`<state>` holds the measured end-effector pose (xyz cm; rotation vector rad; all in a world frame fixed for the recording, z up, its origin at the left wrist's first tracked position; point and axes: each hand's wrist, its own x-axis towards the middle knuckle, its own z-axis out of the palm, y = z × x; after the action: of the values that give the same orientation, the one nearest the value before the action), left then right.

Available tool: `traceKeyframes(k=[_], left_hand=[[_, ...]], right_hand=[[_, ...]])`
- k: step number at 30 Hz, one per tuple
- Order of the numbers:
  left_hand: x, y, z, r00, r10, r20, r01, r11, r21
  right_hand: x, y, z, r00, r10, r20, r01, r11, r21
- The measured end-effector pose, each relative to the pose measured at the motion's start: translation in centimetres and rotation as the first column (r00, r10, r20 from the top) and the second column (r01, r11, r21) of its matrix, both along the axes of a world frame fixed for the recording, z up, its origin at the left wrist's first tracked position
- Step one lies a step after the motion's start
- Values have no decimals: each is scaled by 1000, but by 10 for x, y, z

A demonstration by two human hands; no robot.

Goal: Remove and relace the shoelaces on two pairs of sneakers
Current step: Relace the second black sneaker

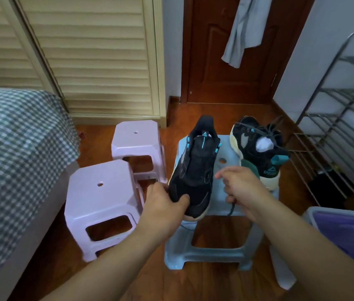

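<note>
We have the black sneaker (195, 168) lying on the blue plastic stool (215, 253), toe toward us and heel tab pointing far. Our left hand (165, 203) grips its toe, thumb over the top, probably to steady it while the lace is worked. Its eyelet area looks bare, with teal loops along the edges and a small teal logo on the tongue, so we judge that its lace is out and relacing is next. Our right hand (239, 187), just right of the shoe, is curled around a dark shoelace (232, 208) whose end hangs below the fist over the stool's near edge.

The second sneaker (258, 148) sits at the stool's far right, tipped on its side, cream sole showing, something white stuffed in its opening and its laces loosely tangled on top.

Left of the blue stool stand two pink stools (100, 196); further left is a bed with a checked cover (15, 137). A metal shoe rack (334, 118) stands at the right, and a wooden door (226, 51) is at the far wall.
</note>
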<state>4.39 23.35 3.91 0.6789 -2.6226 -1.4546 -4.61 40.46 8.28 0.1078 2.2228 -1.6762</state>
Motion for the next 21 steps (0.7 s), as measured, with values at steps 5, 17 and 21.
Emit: traceKeyframes(k=[5, 17, 21], left_hand=[[1, 9, 10, 999, -41, 24, 45, 981, -190], [-14, 26, 11, 944, -176, -281, 98, 958, -269], [-17, 28, 6, 940, -209, -270, 125, 946, -298]], right_hand=[[11, 8, -12, 972, -57, -227, 76, 994, 76], [22, 13, -22, 903, -11, -430, 186, 912, 365], [23, 16, -23, 897, -10, -441, 184, 918, 352]])
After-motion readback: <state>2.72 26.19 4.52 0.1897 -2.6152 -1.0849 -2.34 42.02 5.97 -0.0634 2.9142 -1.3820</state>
